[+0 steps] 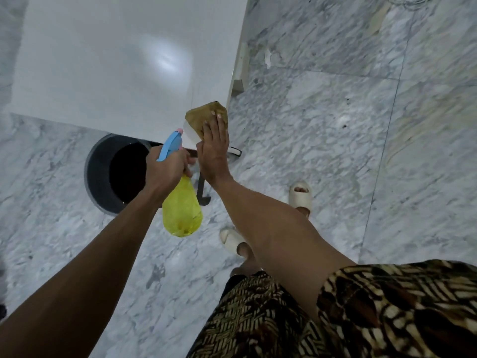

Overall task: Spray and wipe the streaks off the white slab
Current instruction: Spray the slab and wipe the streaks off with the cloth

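Observation:
The white slab (108,63) fills the upper left, glossy, with a light glare near its middle. At its near right corner lies a brown cloth (204,113). My right hand (214,146) presses flat on the cloth with straight fingers. My left hand (167,169) grips the neck of a spray bottle (182,210) with a yellow body and a blue trigger head that points toward the slab's near edge.
A dark grey round bin (103,171) stands on the marble floor (335,151) partly under the slab's near edge. A dark table leg (202,189) runs down beside the bottle. My feet in pale slippers (300,195) are below the right arm.

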Available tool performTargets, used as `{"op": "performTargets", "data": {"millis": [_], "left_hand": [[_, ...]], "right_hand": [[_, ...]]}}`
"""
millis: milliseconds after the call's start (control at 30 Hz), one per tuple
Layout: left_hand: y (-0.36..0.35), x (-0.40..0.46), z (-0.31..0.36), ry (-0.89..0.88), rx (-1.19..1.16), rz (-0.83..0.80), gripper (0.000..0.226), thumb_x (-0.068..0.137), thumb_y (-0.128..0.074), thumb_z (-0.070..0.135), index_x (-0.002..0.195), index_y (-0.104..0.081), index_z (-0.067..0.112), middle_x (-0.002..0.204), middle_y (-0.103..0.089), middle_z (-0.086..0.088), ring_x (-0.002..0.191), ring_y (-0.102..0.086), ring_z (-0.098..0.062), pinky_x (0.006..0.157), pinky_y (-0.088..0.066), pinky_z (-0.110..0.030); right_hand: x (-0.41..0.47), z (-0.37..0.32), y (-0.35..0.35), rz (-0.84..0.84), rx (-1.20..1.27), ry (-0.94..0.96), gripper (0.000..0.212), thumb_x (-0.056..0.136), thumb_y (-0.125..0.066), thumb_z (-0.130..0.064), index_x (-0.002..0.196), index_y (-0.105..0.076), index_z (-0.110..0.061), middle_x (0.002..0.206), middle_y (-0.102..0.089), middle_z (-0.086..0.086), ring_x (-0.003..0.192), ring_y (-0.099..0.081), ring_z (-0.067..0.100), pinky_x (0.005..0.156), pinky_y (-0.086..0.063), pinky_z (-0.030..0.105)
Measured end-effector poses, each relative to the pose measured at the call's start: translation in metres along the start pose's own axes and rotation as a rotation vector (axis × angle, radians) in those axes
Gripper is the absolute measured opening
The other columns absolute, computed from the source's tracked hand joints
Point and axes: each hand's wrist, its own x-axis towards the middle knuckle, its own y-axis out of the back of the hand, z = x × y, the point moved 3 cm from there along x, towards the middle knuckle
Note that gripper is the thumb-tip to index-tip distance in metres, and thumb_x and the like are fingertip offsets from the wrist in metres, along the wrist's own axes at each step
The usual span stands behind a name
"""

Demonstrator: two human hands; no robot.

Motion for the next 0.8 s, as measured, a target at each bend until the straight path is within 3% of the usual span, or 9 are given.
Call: {"op": "performTargets", "data": {"millis": [100, 233, 300, 367, 467, 567, 633, 700, 800], "left_hand": [[0.015, -0.007, -0.023, -0.081, -0.003, -0.04, 0.021, 0.094, -0.05, 0.002, 0.092, -0.071, -0.003, 0.071, -0.069, -0.006, 0.058, -0.067, -0.014, 0.054, -0.056, -0.024], [0.04, -0.022, -0.054, -0.174, -0.002, -0.096, 0.028, 0.092, -0.05, -0.001, 0.07, -0.064, 0.008, 0.068, -0.068, -0.004, 0.058, -0.066, -0.015, 0.051, -0.055, -0.022], [0.054, -0.031, -0.065, -0.197, -0.017, -0.115, 0.03, 0.093, -0.05, -0.002, 0.068, -0.063, 0.009, 0.069, -0.067, -0.006, 0.062, -0.066, -0.019, 0.05, -0.054, -0.02], [0.071, -0.038, -0.078, -0.199, -0.041, -0.133, 0.029, 0.094, -0.051, 0.001, 0.07, -0.064, 0.009, 0.068, -0.067, -0.007, 0.064, -0.066, -0.019, 0.053, -0.055, -0.02], [0.1, -0.051, -0.099, -0.2, -0.089, -0.143, 0.02, 0.082, -0.053, 0.013, 0.067, -0.064, 0.008, 0.069, -0.069, -0.009, 0.059, -0.067, -0.012, 0.06, -0.056, -0.03], [0.141, -0.064, -0.124, -0.176, -0.179, -0.075, 0.02, 0.078, -0.053, 0.018, 0.065, -0.065, 0.01, 0.075, -0.072, -0.021, 0.058, -0.066, -0.021, 0.064, -0.057, -0.037], [0.162, -0.072, -0.139, -0.186, -0.248, -0.051, 0.023, 0.087, -0.055, 0.013, 0.067, -0.066, 0.013, 0.075, -0.073, -0.019, 0.056, -0.064, -0.021, 0.063, -0.056, -0.037], [0.198, -0.079, -0.164, -0.177, -0.358, 0.036, 0.033, 0.099, -0.055, 0.007, 0.068, -0.065, 0.012, 0.07, -0.072, -0.007, 0.058, -0.065, -0.017, 0.06, -0.057, -0.034], [0.243, -0.088, -0.202, -0.131, -0.472, 0.163, 0.032, 0.102, -0.055, 0.009, 0.072, -0.067, 0.006, 0.076, -0.073, -0.009, 0.056, -0.067, -0.01, 0.062, -0.059, -0.033]], "right_hand": [[-0.036, -0.009, -0.003, 0.048, 0.032, -0.005, 0.046, 0.089, -0.04, -0.005, 0.128, -0.055, 0.014, 0.144, -0.045, 0.033, 0.138, -0.039, 0.046, 0.111, -0.036, 0.06], [-0.078, -0.03, -0.007, 0.109, 0.145, -0.103, 0.044, 0.092, -0.036, -0.002, 0.127, -0.052, 0.018, 0.146, -0.041, 0.034, 0.141, -0.033, 0.046, 0.117, -0.03, 0.056], [-0.098, -0.043, -0.005, 0.063, 0.267, -0.224, 0.042, 0.097, -0.036, -0.002, 0.134, -0.048, 0.014, 0.151, -0.035, 0.031, 0.145, -0.027, 0.041, 0.121, -0.025, 0.049], [-0.117, -0.058, 0.0, -0.015, 0.433, -0.369, 0.044, 0.1, -0.037, -0.009, 0.141, -0.044, 0.004, 0.15, -0.041, 0.023, 0.142, -0.035, 0.033, 0.117, -0.029, 0.033], [-0.143, -0.088, 0.003, -0.184, 0.578, -0.625, 0.042, 0.102, -0.037, -0.034, 0.127, -0.056, -0.006, 0.118, -0.063, 0.019, 0.108, -0.06, 0.034, 0.083, -0.045, 0.03], [-0.169, -0.11, -0.014, -0.357, 0.692, -0.983, 0.055, 0.102, -0.035, -0.053, 0.132, -0.056, -0.011, 0.124, -0.064, 0.013, 0.11, -0.062, 0.031, 0.092, -0.052, 0.04], [-0.175, -0.118, -0.023, -0.441, 0.882, -1.144, 0.061, 0.101, -0.035, -0.055, 0.133, -0.056, -0.008, 0.123, -0.065, 0.013, 0.108, -0.064, 0.03, 0.089, -0.057, 0.041], [-0.182, -0.152, -0.027, -0.581, 1.012, -1.142, 0.058, 0.101, -0.04, -0.05, 0.127, -0.061, -0.003, 0.115, -0.068, 0.015, 0.098, -0.066, 0.029, 0.078, -0.057, 0.035], [-0.192, -0.213, -0.03, -0.801, 1.065, -1.026, 0.05, 0.098, -0.048, -0.041, 0.126, -0.063, -0.002, 0.113, -0.067, 0.016, 0.09, -0.067, 0.028, 0.069, -0.058, 0.032]]}}
